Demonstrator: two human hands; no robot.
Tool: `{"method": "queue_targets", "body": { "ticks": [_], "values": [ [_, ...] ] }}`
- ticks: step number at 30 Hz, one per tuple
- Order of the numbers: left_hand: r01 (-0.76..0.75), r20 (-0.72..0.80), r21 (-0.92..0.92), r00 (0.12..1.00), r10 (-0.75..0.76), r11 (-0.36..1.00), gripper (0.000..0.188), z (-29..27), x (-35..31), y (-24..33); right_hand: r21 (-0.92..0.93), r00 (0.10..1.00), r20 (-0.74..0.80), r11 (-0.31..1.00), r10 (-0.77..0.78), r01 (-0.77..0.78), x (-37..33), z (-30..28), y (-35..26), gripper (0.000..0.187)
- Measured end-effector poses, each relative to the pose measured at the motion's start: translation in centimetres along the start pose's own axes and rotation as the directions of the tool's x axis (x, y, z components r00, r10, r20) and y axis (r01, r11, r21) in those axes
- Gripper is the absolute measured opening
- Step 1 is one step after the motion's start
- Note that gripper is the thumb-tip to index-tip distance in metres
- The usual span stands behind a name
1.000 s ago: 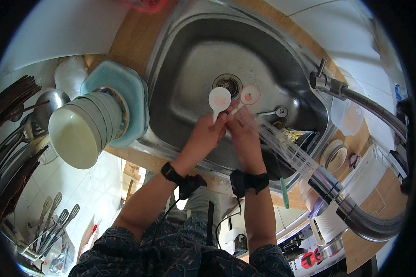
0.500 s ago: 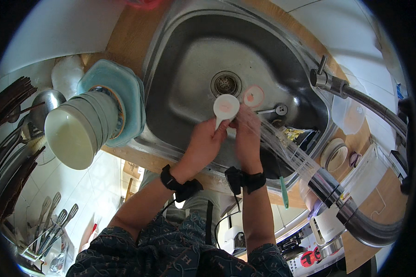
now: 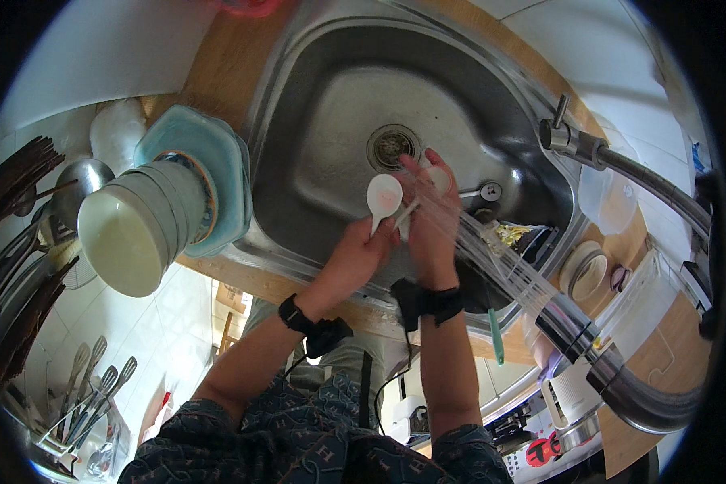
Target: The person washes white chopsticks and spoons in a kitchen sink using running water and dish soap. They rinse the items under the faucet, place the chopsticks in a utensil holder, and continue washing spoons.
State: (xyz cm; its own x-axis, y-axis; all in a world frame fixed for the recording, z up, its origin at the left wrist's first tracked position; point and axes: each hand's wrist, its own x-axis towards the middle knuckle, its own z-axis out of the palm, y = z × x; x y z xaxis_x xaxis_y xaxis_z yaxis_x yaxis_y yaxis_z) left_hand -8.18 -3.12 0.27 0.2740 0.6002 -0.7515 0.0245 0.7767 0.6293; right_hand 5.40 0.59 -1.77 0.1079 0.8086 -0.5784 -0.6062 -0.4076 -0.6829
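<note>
My left hand is closed on the handle of a white spoon with a round bowl and a pinkish mark inside. A second pale handle runs from my left fingertips toward my right hand. Under the running water, my right hand has its fingers stretched and apart. A round, pale spoon bowl shows among those fingers, partly covered by them; whether it joins the second handle is hidden. Both hands are above the steel sink, close to its drain.
Stacked pale bowls and blue dishes stand left of the sink. A tap spout reaches in from the right. A small black-and-white utensil, a yellowish packet and a green handle lie on the sink's right side.
My right fingers have opened and spread upward around the pale round bowl. The spoon in my left hand has shifted slightly left and tilted, and the second handle has come into sight.
</note>
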Motion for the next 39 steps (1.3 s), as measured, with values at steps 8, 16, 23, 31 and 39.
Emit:
{"method": "queue_targets", "body": {
  "ticks": [8, 16, 23, 31, 39],
  "values": [
    [-0.329, -0.113, 0.326, 0.917, 0.382, 0.886, 0.024, 0.8, 2.0, 0.2, -0.127, 0.993, -0.115, 0.991, 0.017, -0.032, -1.3, -2.4, -1.4, 0.035],
    [-0.048, 0.205, -0.320, 0.972, 0.118, 0.946, 0.042, 2.2, 3.4, 3.5, -0.747, 0.988, 0.061, 0.650, -0.138, 0.137, -6.2, -2.0, 0.1, 0.032],
    [-0.057, 0.261, -0.246, 0.958, 0.122, 0.968, 0.044, 2.9, 3.3, 4.5, -0.850, 0.977, 0.089, 0.497, -0.191, 0.174, -6.1, -3.2, -0.1, 0.029],
    [-0.302, -0.142, -0.542, 0.953, 0.268, 0.784, 0.035, 2.8, 7.0, 2.0, -0.855, 0.990, 0.050, 0.507, -0.135, 0.113, -7.7, -3.3, -1.0, 0.027],
    [-0.228, -0.251, -0.458, 0.960, 0.121, 0.859, 0.034, 3.7, 5.4, 1.2, -0.830, 0.997, 0.022, 0.555, -0.081, 0.063, -8.2, -3.0, -1.1, 0.031]
  ]
}}
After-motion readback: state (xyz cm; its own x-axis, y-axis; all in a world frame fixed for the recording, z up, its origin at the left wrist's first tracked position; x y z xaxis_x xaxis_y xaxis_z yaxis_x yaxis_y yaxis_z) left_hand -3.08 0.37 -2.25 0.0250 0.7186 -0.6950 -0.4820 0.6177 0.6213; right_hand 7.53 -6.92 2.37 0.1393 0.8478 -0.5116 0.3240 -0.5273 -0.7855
